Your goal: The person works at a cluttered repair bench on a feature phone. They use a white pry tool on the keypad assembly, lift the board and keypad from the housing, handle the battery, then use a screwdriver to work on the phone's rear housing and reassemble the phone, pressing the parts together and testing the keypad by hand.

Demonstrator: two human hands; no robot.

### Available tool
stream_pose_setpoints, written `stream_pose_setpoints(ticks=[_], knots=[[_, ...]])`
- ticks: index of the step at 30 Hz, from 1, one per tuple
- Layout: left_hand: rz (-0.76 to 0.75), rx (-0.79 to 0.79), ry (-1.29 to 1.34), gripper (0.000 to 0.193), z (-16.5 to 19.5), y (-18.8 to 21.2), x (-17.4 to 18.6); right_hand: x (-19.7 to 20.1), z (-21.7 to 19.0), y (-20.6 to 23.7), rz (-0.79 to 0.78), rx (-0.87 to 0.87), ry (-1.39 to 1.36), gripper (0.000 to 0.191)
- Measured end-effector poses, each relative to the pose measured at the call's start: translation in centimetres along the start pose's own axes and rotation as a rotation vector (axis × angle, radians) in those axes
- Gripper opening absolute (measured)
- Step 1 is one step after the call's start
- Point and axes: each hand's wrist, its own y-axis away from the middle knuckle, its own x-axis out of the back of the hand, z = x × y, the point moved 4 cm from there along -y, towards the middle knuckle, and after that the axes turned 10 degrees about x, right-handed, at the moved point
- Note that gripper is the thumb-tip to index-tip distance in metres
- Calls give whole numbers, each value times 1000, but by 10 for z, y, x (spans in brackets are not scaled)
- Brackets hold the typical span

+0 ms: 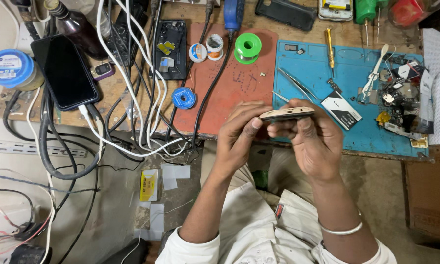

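Observation:
Both my hands hold a slim, beige-edged phone (287, 114) edge-on above the front edge of the workbench. My left hand (237, 134) grips its left end, thumb pressed against the side. My right hand (312, 142) holds the right end from below and behind, fingers curled over it. A silver bangle (341, 230) sits on my right wrist. Just behind the phone lie metal tweezers (296, 85) and a small black battery (341, 109) on the blue mat (362, 137).
A red mat (234, 93) holds a green solder spool (248, 48) and small tape rolls. An opened phone (169, 49), a black smartphone (65, 71), a dark bottle (78, 27), tangled cables (132, 98), a yellow screwdriver (330, 46) and a parts pile (401, 98) crowd the bench.

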Motion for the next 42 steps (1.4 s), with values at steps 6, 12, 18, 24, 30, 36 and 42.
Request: stream_pose_setpoints(ticks=[6, 12, 18, 24, 30, 36, 42], knots=[[138, -113, -295, 43, 27, 13, 23, -23, -23, -3, -234, 177, 935, 31], [44, -33, -241, 33, 20, 17, 24, -40, -11, 1, -303, 206, 986, 28], [137, -90, -218, 24, 1, 28, 29, -41, -4, 4, -314, 220, 1015, 25], [127, 27, 70, 18, -18, 25, 52, -26, -1, -6, -321, 133, 1006, 35], [115, 131, 118, 20, -34, 22, 64, -5, 3, -9, -298, 115, 1135, 28], [70, 148, 162, 22, -36, 23, 71, -1, 3, -3, -293, 187, 1123, 24], [73, 300, 468, 62, -32, 25, 56, -1, -6, 10, -289, 402, 1117, 28]])
